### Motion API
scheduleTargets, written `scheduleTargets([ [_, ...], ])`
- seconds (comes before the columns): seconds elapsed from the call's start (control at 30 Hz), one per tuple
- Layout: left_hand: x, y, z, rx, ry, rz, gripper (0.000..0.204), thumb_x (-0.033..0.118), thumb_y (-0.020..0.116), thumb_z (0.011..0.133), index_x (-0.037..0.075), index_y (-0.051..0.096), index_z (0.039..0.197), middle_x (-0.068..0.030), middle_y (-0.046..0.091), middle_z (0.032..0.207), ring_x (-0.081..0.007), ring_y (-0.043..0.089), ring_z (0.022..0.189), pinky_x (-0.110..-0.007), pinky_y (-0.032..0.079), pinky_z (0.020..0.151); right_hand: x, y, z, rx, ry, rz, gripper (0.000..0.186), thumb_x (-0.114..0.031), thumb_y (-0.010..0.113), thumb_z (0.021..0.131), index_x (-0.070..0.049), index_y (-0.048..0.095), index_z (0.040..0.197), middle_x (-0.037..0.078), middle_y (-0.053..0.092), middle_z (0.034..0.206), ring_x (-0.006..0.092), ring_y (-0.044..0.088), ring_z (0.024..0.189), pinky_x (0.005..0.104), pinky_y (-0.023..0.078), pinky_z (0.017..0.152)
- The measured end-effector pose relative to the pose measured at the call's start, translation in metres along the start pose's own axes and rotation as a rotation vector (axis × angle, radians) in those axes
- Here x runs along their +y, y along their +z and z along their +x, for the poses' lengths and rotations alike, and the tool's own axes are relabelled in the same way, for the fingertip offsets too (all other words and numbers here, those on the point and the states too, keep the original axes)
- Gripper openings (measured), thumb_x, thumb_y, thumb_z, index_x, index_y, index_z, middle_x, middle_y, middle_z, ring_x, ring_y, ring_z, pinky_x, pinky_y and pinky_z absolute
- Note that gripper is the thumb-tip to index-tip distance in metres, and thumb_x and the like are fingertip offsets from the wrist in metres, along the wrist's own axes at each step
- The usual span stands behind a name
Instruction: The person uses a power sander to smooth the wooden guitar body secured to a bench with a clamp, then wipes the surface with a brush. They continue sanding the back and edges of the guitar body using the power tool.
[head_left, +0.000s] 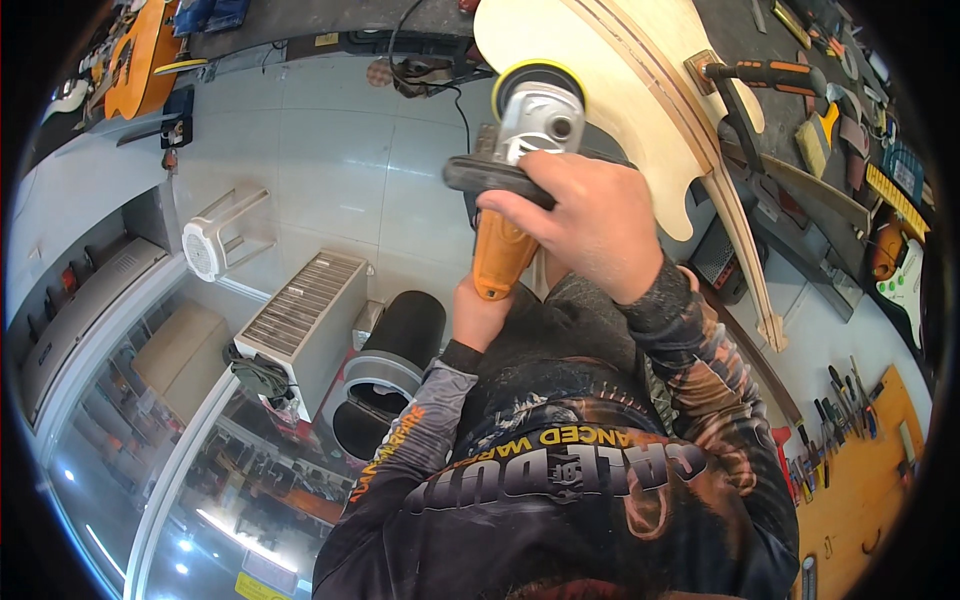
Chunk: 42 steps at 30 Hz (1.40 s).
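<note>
Sander w/ orange body, silver head, blk handle, 1 yellow-rimmed disc.

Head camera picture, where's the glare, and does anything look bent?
Head view: light glares off the glass at lower left, and the floor tiles shine softly; head view: the guitar neck looks bowed, likely from the lens.

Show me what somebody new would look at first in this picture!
Probably the orange-and-silver handheld power tool with a round, yellow-rimmed pad, in the upper middle, with the right hand on its black handle and the left hand at its orange end. Next comes the big, pale wooden guitar-shaped body with a long striped neck, at the top, right of centre. Then maybe the shiny orange wooden guitar, far up on the left.
</note>
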<state>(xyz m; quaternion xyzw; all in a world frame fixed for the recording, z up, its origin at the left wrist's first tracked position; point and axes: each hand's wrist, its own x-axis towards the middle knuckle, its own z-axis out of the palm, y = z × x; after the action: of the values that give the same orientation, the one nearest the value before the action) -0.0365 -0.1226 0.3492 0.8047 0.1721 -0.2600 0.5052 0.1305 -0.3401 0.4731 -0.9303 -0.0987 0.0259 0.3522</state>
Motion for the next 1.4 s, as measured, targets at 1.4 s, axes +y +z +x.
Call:
scheduleTargets([
  [1.4,-0.004,-0.014,-0.004,-0.045,-0.107,-0.055,0.029,0.006,0.08,0.088,-0.005,0.074,0.114,-0.0166,0.082,0.1,-0.0248,0.08,0.096,-0.039,0.06,0.082,-0.008,0.015,0.007,0.007,-0.012,0.009,0.051,-0.058,0.078,0.096,-0.01,0.071,0.082,0.009,0.071,0.072,0.0317,0.072,0.065,0.0426,0.055,0.057],
])
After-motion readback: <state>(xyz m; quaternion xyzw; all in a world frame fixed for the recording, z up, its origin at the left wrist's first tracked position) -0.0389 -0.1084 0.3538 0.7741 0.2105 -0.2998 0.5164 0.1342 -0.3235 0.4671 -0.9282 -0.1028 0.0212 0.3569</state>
